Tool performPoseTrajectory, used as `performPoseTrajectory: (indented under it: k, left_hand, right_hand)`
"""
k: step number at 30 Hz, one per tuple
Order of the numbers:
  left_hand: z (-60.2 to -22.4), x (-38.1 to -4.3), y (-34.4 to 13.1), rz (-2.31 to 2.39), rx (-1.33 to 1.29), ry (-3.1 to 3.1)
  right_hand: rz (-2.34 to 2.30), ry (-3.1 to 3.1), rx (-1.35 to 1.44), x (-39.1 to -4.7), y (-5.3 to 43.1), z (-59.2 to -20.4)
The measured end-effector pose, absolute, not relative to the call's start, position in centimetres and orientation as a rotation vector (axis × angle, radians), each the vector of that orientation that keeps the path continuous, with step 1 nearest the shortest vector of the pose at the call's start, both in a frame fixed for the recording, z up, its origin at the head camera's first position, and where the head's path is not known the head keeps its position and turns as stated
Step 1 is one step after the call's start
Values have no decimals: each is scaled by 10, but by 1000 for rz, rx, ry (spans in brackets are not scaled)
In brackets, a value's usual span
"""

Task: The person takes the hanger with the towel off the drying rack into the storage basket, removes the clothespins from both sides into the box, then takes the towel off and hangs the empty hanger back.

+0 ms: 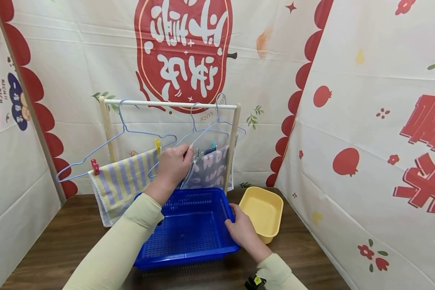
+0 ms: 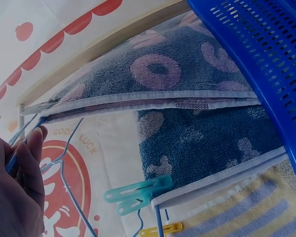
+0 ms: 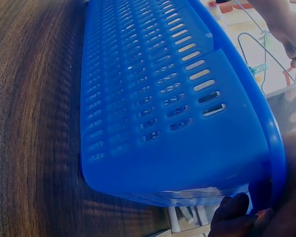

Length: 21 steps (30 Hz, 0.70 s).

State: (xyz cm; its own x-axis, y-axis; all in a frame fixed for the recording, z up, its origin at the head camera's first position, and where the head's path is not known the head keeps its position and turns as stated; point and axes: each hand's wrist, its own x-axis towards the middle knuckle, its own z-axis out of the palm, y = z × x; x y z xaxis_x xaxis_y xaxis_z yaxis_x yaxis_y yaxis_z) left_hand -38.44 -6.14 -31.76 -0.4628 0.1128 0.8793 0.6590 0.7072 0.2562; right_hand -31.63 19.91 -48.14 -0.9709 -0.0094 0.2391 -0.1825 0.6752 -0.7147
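Note:
My left hand (image 1: 174, 163) pinches the blue wire of a hanger (image 2: 16, 157) beside a grey towel (image 1: 210, 167) with pale letter shapes. Part of the wire is hidden behind the fingers. A darker blue towel (image 2: 197, 148) hangs beside it, held by a teal clothespin (image 2: 138, 192). At the left, a yellow-and-purple striped towel (image 1: 125, 177) hangs from another hanger (image 1: 94, 152) by a red clothespin (image 1: 95, 166) and a yellow clothespin (image 1: 157, 144). My right hand (image 1: 243, 228) grips the right rim of a blue perforated basket (image 1: 183, 257), thumb on the inner side.
The hangers hook over the white bar (image 1: 166, 104) of a wooden-legged rack (image 1: 233, 149) behind the basket. A yellow tub (image 1: 264, 237) stands on the brown table (image 1: 297, 257), right of the basket. Printed cloth walls (image 1: 261, 80) enclose the back and sides.

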Motion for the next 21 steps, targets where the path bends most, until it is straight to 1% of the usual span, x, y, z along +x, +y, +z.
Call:
performPoseTrajectory:
  k: [21]
  left_hand:
    - [-306, -368, -75, -792, -582, -1906]
  right_hand:
    - [1185, -2656, 163, -317, 200, -480]
